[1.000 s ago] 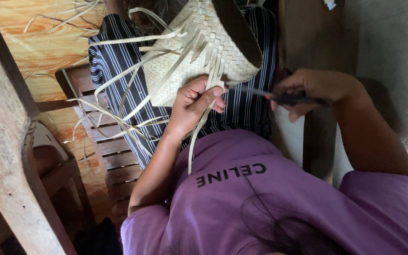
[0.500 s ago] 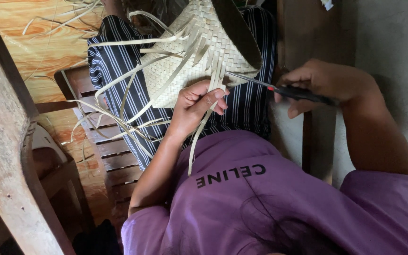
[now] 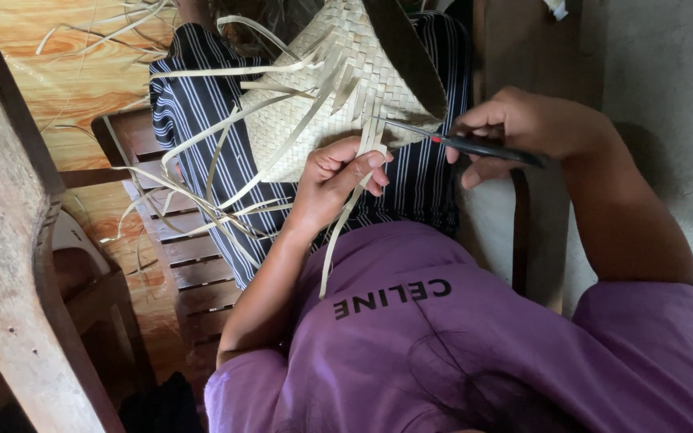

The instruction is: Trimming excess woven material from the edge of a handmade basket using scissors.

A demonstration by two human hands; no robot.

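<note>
The right hand (image 3: 523,128), clamped on dark red-marked scissors (image 3: 475,146), has advanced its blades onto the pale palm strip (image 3: 345,215) pinched by the left hand (image 3: 334,180) beside the woven basket (image 3: 338,96); cutting position reached.

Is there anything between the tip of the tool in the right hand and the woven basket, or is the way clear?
Nothing visible blocks it. The right hand holds a thin dark tool whose tip already reaches the loose strips at the woven basket. The left hand grips strips just below the tip, not across it.
</note>
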